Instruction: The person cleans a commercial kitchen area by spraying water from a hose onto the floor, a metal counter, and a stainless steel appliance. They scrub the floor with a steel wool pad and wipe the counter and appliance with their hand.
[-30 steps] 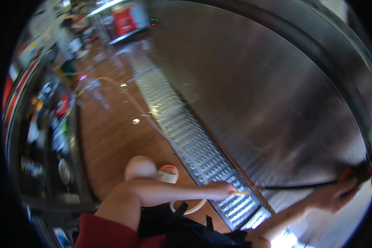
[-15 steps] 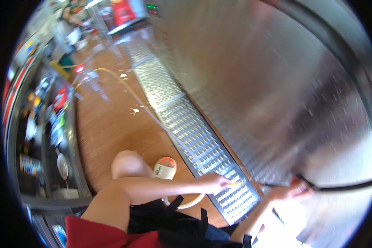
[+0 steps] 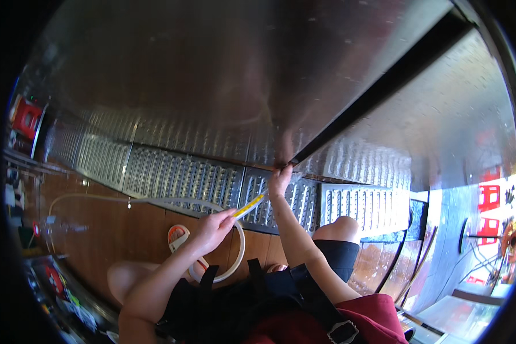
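My left hand point(image 3: 213, 230) is closed around a thin rod-like piece with a yellow end point(image 3: 249, 206), which points up and right toward the metal grating. A pale, flexible hose point(image 3: 240, 252) loops beneath that hand. It seems to lead to the yellow-ended piece, though my fingers cover the join. My right hand point(image 3: 278, 182) reaches to the foot of a tall stainless steel panel point(image 3: 212, 69). Its bunched fingertips touch the lower end of a dark vertical gap point(image 3: 378, 92); anything pinched there is hidden.
Perforated metal drain grating point(image 3: 183, 175) runs along the panel's foot. The hose continues left over the wet brown floor point(image 3: 114, 229). At lower left stands a shelf unit point(image 3: 46, 275) with mixed goods. Red stools point(image 3: 488, 198) and a round fan point(image 3: 513, 239) are at far right.
My view has swung right along the steel panel. My right hand stays by the dark gap, now at its lower end. The yellow-ended piece remains in my left hand.
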The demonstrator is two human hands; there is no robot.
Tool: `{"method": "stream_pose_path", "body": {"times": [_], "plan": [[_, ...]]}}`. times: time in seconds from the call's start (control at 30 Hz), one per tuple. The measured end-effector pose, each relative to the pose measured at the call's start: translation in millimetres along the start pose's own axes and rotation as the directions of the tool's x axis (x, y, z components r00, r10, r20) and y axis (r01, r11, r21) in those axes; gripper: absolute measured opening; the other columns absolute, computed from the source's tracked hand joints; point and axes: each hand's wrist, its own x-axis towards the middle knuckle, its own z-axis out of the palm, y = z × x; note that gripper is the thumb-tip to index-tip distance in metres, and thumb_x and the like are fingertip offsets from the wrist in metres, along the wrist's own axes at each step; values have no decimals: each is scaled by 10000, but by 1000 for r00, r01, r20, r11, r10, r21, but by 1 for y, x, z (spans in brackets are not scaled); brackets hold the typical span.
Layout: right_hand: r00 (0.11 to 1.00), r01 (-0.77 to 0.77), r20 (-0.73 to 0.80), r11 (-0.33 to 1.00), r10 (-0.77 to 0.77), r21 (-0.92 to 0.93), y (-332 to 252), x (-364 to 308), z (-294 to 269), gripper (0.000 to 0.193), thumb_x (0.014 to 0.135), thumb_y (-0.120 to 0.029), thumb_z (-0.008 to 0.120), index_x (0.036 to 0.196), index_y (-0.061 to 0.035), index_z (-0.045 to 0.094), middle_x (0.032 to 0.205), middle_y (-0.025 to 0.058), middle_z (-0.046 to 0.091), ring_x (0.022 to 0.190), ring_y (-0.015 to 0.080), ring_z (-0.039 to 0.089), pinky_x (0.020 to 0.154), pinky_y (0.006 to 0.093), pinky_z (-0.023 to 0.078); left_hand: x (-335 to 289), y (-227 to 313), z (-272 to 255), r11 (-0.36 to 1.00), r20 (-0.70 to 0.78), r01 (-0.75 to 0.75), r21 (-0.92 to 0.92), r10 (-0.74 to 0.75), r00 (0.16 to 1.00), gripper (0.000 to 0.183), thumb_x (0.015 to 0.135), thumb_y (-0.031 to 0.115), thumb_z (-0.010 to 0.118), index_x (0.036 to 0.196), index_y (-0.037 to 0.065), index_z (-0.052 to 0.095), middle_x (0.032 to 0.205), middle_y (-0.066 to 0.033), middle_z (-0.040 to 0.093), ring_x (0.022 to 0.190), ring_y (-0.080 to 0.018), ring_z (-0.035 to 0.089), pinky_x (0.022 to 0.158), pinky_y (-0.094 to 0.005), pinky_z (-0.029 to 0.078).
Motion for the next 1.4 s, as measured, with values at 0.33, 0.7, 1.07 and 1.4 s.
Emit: {"method": "stream_pose_path", "body": {"times": [0.33,0.7,1.07,1.4], "plan": [[590,-519,334,29,735,854,-4,17,10,325,786,12,355,1077,0,501,950,141,558,690,249,572,628,368,498,6,0,5,997,86,-31,64,26,996,325,900,235,525,1157,40,566,690,-100,593,605,-139,550,573,-282,439],[643,-24,63,-62,764,998,90,157,-154,358,879,-278,324,1097,-107,550,1191,112,528,1087,332,481,886,598,356,29,5,1,996,309,90,-11,-82,947,328,919,181,499,1207,28,534,648,3,515,516,-63,447,480,-228,385],[816,33,-7,-35,578,999,43,100,-103,212,844,-285,437,840,-122,572,748,38,588,586,207,534,523,392,468,52,20,24,965,392,198,-171,-118,912,348,943,186,469,1258,41,488,645,44,452,465,-15,379,383,-176,307],[764,267,-266,87,588,960,57,195,-251,214,852,-170,417,966,-41,544,1001,132,590,972,329,560,870,545,433,67,13,24,973,438,219,-72,-167,883,392,956,259,432,1291,56,445,532,24,415,375,-28,310,323,-187,272]]}}
